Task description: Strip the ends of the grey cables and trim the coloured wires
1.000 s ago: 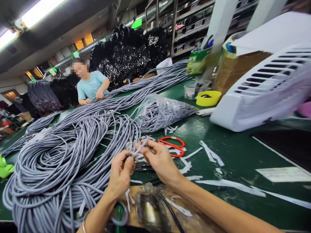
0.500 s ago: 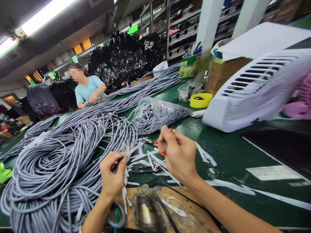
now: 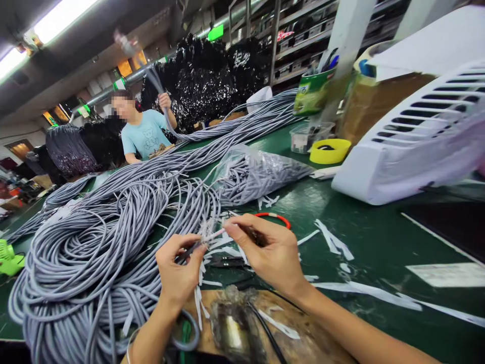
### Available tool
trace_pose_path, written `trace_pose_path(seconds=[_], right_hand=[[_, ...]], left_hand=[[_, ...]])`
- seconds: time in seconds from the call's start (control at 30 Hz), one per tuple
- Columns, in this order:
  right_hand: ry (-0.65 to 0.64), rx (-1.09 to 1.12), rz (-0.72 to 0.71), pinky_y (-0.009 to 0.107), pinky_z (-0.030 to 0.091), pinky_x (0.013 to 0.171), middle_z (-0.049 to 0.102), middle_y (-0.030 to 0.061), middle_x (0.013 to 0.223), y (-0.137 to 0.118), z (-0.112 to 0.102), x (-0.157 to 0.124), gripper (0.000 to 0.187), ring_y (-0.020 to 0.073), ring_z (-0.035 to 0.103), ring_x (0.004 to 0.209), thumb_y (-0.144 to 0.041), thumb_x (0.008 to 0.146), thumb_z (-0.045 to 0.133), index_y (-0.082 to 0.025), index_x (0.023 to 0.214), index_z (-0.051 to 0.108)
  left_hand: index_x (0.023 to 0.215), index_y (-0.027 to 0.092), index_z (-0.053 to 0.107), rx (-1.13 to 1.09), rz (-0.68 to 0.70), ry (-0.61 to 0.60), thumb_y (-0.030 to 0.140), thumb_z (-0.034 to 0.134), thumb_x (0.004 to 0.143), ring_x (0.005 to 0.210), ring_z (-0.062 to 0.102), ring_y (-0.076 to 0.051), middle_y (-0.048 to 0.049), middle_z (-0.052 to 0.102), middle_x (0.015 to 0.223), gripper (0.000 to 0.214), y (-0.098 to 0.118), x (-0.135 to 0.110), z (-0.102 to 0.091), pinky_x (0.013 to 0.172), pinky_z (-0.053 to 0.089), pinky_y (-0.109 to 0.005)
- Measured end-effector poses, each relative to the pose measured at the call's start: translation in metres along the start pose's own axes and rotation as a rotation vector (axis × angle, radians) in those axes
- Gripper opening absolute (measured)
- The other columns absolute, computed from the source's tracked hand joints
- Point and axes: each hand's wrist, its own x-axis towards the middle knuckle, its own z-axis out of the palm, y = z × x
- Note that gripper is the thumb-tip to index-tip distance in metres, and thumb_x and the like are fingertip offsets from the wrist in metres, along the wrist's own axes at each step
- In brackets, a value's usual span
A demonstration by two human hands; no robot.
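My left hand (image 3: 180, 268) is closed around a grey cable (image 3: 188, 251). From its fingertips sticks out the cable's pale inner core (image 3: 216, 234), with frayed whitish strands bunched at its base. My right hand (image 3: 267, 247) pinches the far tip of that core between thumb and forefinger. Something dark shows under its curled fingers, too hidden to name. Beneath both hands lie white paper-like strips (image 3: 227, 251) and a black-handled tool (image 3: 227, 262), partly covered. Just behind the right hand curves a red tool handle (image 3: 278, 217).
Coiled grey cables (image 3: 87, 237) fill the left side. Behind my hands lies a clear bag (image 3: 261, 174) of short grey pieces. A yellow tape roll (image 3: 329, 150) and white fan-like housing (image 3: 401, 162) stand right. Across the table, a person (image 3: 146, 134) lifts a cable bundle.
My right hand has come down and left to pinch the core's tip, having been raised apart from it. The person opposite has raised a bundle of cables. The view has shifted slightly.
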Motion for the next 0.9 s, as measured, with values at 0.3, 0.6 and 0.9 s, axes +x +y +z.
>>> trace_pose_path(seconds=[0.3,0.6,0.9], right_hand=[[-0.054,-0.030,-0.001,0.018,0.034,0.039,0.053,-0.0024,0.050,0.000,0.006,-0.006,0.018,0.0076,0.042,0.041,-0.023,0.078,0.053,-0.016,0.062,0.058],[-0.075,0.043,0.185,0.020,0.023,0.035,0.034,-0.0054,0.044,-0.002,0.011,-0.006,0.028,0.0059,0.028,0.037,-0.031,0.076,0.051,-0.017,0.052,0.047],[-0.056,0.052,0.189,0.020,0.023,0.035,0.035,-0.0053,0.044,-0.006,0.014,-0.008,0.028,0.0060,0.029,0.038,-0.032,0.075,0.052,-0.017,0.052,0.048]], left_hand=[[0.063,0.015,0.071,-0.217,-0.134,0.051,0.026,0.063,0.073,0.047,0.058,-0.012,-0.0017,0.065,0.052,0.017,0.000,0.003,0.000,0.048,0.047,-0.021],[0.059,0.014,0.062,-0.309,-0.209,0.371,0.042,0.059,0.076,0.051,0.063,-0.012,-0.0001,0.064,0.054,0.033,0.000,0.005,0.000,0.052,0.052,-0.020],[0.057,0.014,0.060,-0.783,-0.419,0.465,0.046,0.075,0.055,0.046,0.058,-0.008,0.0030,0.060,0.052,0.036,-0.005,0.016,-0.002,0.051,0.050,-0.018]])
